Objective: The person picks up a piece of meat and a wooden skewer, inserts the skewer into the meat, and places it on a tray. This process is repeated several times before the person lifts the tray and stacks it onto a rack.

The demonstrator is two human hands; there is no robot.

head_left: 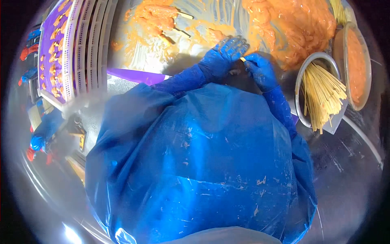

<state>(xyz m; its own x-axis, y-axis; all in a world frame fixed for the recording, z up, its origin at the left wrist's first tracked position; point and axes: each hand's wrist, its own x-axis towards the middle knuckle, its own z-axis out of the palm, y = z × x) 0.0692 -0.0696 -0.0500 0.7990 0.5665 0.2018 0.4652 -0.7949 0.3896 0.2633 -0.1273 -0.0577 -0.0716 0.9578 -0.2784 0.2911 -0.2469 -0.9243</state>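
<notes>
My left hand (230, 48), in a blue glove, lies over the near edge of the metal work surface (150, 61), its fingers close together; what is under them is hidden. Just to its right, my right hand (260, 69), also gloved, is closed on a thin wooden stick, whose pale end (243, 59) shows at the fingertips. Beyond my hands a small piece of orange meat (215, 35) lies on the surface. Several meat-covered sticks (156, 18) rest further left, and a large spread of marinated meat (292, 30) covers the right part.
Stacked white trays (87, 44) stand at the left, the top one holding meat pieces on purple. A metal container of sticks (321, 93) and a bowl of orange mixture (357, 67) are at the right. Other people (38, 142) in blue are at the far left.
</notes>
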